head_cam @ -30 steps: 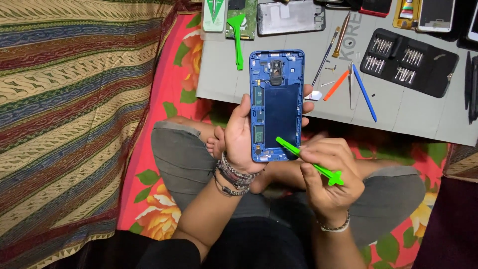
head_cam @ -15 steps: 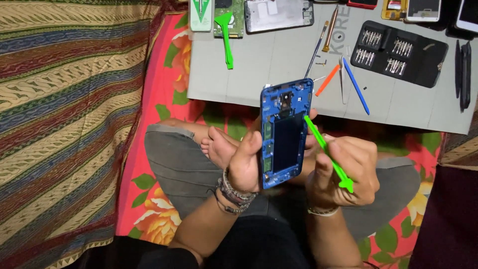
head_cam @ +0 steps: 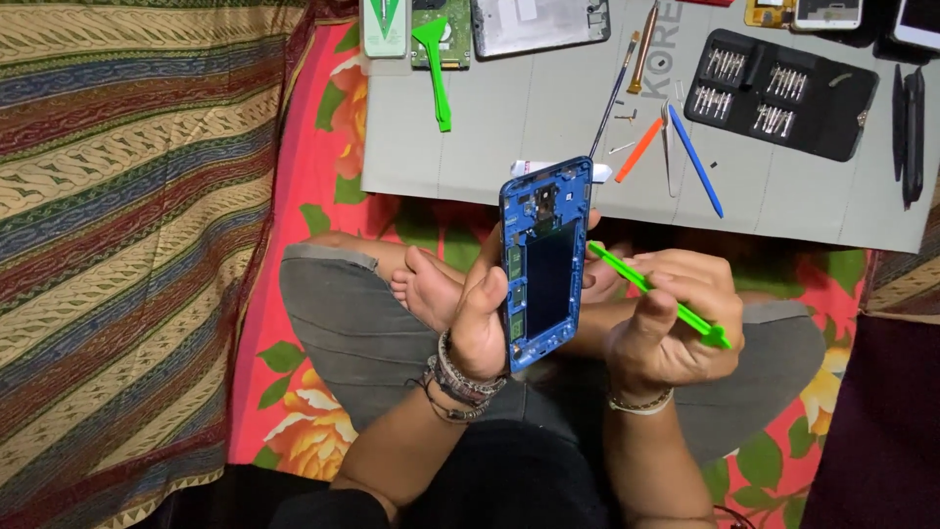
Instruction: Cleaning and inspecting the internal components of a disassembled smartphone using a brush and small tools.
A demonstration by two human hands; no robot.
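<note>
The left hand (head_cam: 487, 318) is clamped around the left edge of an opened blue phone frame (head_cam: 543, 263), held upright over the lap, just short of the grey mat's (head_cam: 548, 127) near edge. The right hand (head_cam: 666, 328) is closed on a green pry tool (head_cam: 654, 293) whose tip touches the frame's right edge. Beyond, on the mat, lie an orange and a blue pry stick (head_cam: 697, 163), a brush, a black bit case (head_cam: 781, 93) toward the far right corner, and another green pry tool (head_cam: 435, 65) near the far left corner. The mat's middle is bare.

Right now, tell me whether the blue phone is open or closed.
Open: the blue phone in the left hand has no back cover, its circuit boards exposed.
</note>
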